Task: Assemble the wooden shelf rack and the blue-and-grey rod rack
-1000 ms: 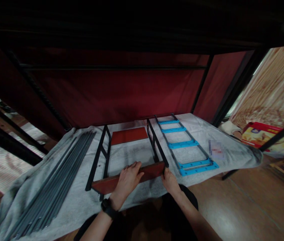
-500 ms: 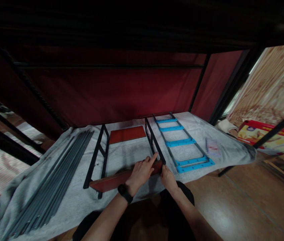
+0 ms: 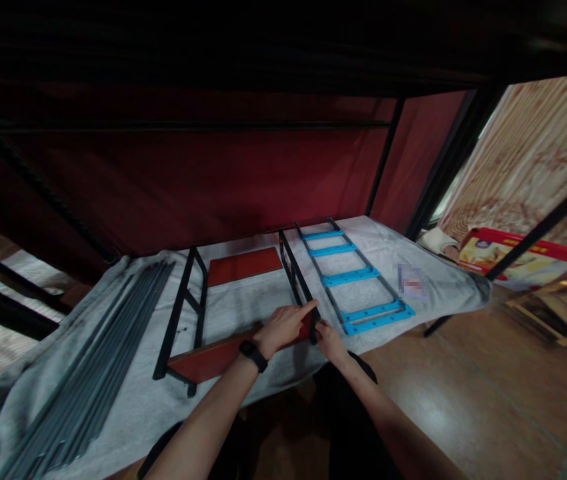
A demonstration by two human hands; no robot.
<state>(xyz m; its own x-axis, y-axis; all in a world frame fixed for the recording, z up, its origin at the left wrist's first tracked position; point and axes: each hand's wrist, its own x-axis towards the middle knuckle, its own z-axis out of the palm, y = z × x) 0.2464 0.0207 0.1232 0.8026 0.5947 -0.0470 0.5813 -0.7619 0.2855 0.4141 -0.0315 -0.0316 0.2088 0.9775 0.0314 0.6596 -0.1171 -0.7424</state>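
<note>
Left hand (image 3: 283, 327) has slid right along the near red board (image 3: 203, 360) since a second ago, from mid-board to its right end; the view has swung a little right too.

Grip now: left hand loose, palm on the board, index finger stretched to the corner where the board meets the right black side frame (image 3: 297, 283). Right hand (image 3: 330, 340) sits just right of that corner, fingertips at the frame's near end; whether they pinch it, cannot tell.

Progress, as a judgement: near board is propped between the right frame and the left black side frame (image 3: 178, 320), at the tabletop's near edge. Far red board (image 3: 243, 265) lies flat beyond the grip, between the frames. No fasteners visible. Blue ladder-like frame (image 3: 351, 277), right of the grip, and grey rods (image 3: 98, 360), well left, lie loose on the grey cloth (image 3: 243, 303).

Writing: none legible. Small packet (image 3: 412, 283) is blurred; red box (image 3: 508, 257), far right, has print too small to read.
</note>
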